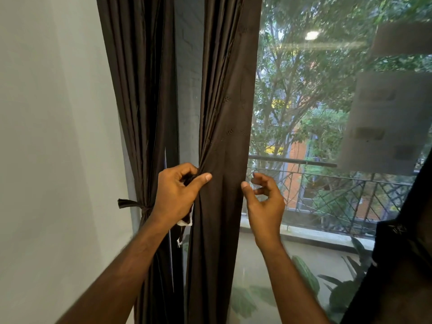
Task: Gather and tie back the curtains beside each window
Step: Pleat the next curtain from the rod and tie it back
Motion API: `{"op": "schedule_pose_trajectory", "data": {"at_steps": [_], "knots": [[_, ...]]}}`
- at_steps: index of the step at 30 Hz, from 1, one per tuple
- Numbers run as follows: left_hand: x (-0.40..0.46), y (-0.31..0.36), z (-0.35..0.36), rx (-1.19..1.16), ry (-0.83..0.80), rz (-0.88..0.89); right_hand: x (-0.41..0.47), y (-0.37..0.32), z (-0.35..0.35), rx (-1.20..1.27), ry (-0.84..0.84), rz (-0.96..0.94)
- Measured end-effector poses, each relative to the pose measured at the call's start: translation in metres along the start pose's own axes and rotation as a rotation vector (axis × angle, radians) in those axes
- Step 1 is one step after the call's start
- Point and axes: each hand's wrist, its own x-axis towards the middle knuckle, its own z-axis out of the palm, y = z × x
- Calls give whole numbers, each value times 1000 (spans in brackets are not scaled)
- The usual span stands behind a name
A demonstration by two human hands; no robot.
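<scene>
Fabric of the loose curtain (222,136) hangs straight down between the two hands, its long axis vertical, just left of the window glass (327,113). The left hand (180,192) pinches a bunch of folds at its left edge, with a tie strip (184,223) dangling below the palm. The right hand (264,199) hovers at the right edge, fingers loosely curled and holding nothing, the thumb just touching cloth. A second curtain (140,113), further left by the wall (58,136), is already tied. The right edge probably needs sweeping leftward towards the gripping hand.
</scene>
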Motion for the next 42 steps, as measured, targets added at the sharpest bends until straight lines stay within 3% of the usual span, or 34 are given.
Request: {"op": "schedule_pose_trajectory", "data": {"at_steps": [3, 7, 10, 12, 14, 17, 21, 26, 30, 35, 42], "knots": [[0, 0, 0, -7, -10, -3, 1, 4, 10, 47, -106, 106], [2, -2, -1, 65, 45, 51, -1, 5, 6, 62, 58, 106], [2, -2, 4, 210, 109, 150, -14, -4, 3, -107, 136, -190], [1, -2, 8, 280, 152, 202, -30, -10, 10, -237, 84, -435], [-1, -2, 12, 325, 185, 225, -41, -12, 18, -323, 45, -560], [-3, -3, 16, 326, 206, 216, -49, -13, 23, -396, 64, -585], [-7, -1, 20, 152, 179, 141, -59, -14, 31, -472, -63, -649], [-6, 1, 16, -95, 73, -24, -56, -13, 39, -400, -164, -621], [-6, 6, 14, -184, -12, -54, -55, -11, 40, -379, -212, -615], [-1, 6, 10, -127, -57, -42, -52, -10, 40, -481, -250, -634], [2, 6, 15, -10, 13, -10, -52, -12, 39, -460, -286, -674]]}}
